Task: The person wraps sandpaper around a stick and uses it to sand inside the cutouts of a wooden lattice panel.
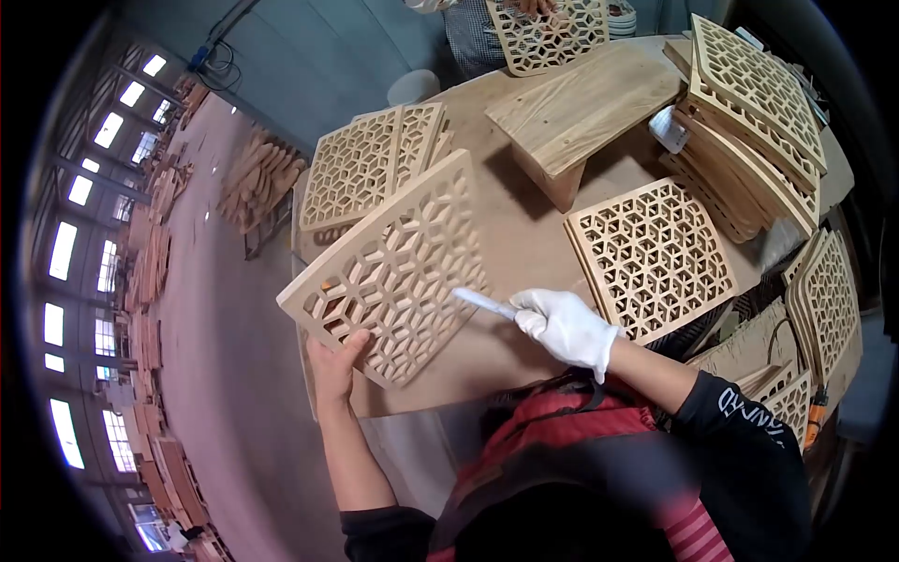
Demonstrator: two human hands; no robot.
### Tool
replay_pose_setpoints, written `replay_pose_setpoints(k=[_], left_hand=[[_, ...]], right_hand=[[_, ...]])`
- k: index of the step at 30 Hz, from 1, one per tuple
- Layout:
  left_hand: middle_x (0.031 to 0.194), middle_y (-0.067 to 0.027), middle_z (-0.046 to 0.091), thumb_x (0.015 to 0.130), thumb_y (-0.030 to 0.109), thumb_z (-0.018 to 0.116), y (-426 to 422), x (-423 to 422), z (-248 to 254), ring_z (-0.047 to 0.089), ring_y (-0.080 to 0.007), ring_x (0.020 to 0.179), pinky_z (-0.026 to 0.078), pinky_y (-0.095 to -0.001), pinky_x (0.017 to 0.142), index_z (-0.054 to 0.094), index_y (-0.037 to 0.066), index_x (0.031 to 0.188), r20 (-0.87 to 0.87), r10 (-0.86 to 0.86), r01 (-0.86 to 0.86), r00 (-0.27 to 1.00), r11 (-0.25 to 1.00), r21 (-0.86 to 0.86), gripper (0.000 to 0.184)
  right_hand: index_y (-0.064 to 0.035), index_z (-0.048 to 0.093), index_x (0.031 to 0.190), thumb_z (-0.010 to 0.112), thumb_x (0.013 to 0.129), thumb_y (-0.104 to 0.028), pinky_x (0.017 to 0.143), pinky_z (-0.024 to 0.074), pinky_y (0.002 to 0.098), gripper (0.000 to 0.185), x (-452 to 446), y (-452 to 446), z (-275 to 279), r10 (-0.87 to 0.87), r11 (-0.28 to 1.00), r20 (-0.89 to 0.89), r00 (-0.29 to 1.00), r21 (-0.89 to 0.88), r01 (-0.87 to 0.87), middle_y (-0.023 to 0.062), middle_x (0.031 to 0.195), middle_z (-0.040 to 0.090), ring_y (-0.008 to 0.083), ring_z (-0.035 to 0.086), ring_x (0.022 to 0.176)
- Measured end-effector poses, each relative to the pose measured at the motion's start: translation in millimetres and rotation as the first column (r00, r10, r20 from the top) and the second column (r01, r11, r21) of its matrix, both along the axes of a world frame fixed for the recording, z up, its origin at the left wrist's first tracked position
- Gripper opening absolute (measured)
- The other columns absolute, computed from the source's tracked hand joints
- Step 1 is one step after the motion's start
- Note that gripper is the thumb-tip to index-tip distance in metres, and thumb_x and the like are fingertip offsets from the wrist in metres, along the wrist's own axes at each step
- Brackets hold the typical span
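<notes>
Lattice panel [384,267] held tilted above a crowded surface [524,234], big workshop.
Bare left hand [337,368], fingers pinching the panel's near edge; gloved right hand [565,330], fingers pinching a white stick [482,302], tip by the lattice. More panels [655,262] in stacks, low wooden stool [585,108] among them. Another person [534,7] across; blue-grey wall [323,56], piled wood [260,183], long floor [201,309], bright windows [64,250].

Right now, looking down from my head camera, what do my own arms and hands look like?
Your right hand wears a white, cloth-like glove; your left hand is bare. Black fabric sleeves leave both forearms partly uncovered. White lettering marks the right sleeve, though I can't read it all.
</notes>
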State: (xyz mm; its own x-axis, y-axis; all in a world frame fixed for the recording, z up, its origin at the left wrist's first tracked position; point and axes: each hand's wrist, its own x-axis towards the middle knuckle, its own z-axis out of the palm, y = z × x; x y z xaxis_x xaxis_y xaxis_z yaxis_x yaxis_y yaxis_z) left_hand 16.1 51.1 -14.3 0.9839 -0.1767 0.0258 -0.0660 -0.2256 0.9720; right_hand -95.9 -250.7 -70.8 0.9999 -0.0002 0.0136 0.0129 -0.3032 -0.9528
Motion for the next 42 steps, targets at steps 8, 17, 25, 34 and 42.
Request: replay_pose_setpoints(k=[8,17,25,34,42], left_hand=[[0.122,-0.0123,0.060,0.069,0.008,0.081,52.5,12.8,-35.8,0.060,-0.0246,0.111,0.050,-0.0379,0.097,0.048,-0.002,0.131,-0.016,0.001,-0.003,1.000,0.992,-0.129,0.071],[0.127,-0.0104,0.058,0.070,0.001,0.079,89.4,15.5,-67.4,0.057,-0.0229,0.117,0.044,-0.0378,0.103,0.048,0.000,0.133,-0.104,-0.032,0.016,0.994,0.989,-0.146,0.070],[0.112,-0.0113,0.066,0.071,0.008,0.079,105.0,31.7,6.4,0.063,-0.0184,0.101,0.050,-0.0322,0.091,0.058,-0.003,0.122,0.086,-0.164,0.166,0.983,0.986,-0.013,0.056],[0.088,-0.0141,0.069,0.086,0.018,0.069,19.9,36.4,60.9,0.067,-0.0187,0.079,0.052,-0.0320,0.073,0.061,-0.005,0.108,0.051,-0.552,0.357,0.833,0.605,0.711,0.033],[0.077,-0.0209,0.067,0.090,0.020,0.064,33.5,39.2,48.3,0.067,-0.0343,0.072,0.051,-0.0407,0.068,0.059,-0.004,0.099,0.150,-0.422,0.157,0.894,0.608,0.778,0.025]], right_hand=[[-0.0082,0.056,0.101,0.045,0.101,-0.046,0.043,0.0279,0.0202,0.040,-43.9,20.5,-47.2,0.121,0.491,-0.422,0.898,0.812,0.316,-0.0065,0.064,0.038,0.0045,0.031,0.048],[-0.0014,0.063,0.108,0.043,0.100,-0.021,0.047,0.0431,0.0272,0.029,-62.9,34.5,-60.9,0.175,0.789,-0.483,0.858,0.590,0.171,0.0041,0.069,0.056,0.0123,0.050,0.050],[0.0001,0.062,0.119,0.050,0.096,-0.019,0.080,0.0523,0.0441,0.032,-24.5,59.3,0.0,-0.060,0.953,-0.007,0.998,-0.299,0.055,0.0230,0.101,0.067,0.0390,0.065,0.092],[-0.0084,0.056,0.121,0.054,0.090,-0.015,0.074,0.0502,0.0479,0.031,5.5,116.3,38.4,0.057,0.895,-0.004,0.998,-0.442,-0.053,0.0200,0.092,0.067,0.0410,0.063,0.086],[-0.0093,0.057,0.109,0.052,0.084,-0.009,0.069,0.0496,0.0489,0.026,20.2,130.2,36.3,-0.061,0.899,0.059,0.996,-0.430,0.081,0.0185,0.084,0.065,0.0414,0.062,0.078]])
